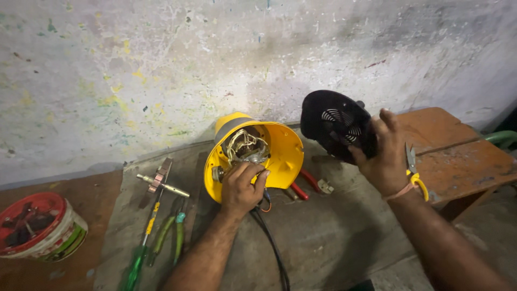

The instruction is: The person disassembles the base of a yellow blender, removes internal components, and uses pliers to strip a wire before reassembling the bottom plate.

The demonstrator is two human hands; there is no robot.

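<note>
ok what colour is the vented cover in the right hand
Black, with pale slotted vents in a round pattern: the vented cover in the right hand. Head view shows it best.

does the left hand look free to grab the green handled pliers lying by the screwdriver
Probably not right away. The left hand is closed on the rim of the yellow housing, so its grip is busy. The green-handled pliers lie bare on the mat just left of that forearm, with nothing over them.

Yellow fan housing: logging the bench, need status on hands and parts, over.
Left hand gripping yellow housing at rim, fingers inside by wiring. Right hand holds black vented cover aloft. Red pliers partly behind housing.
</note>
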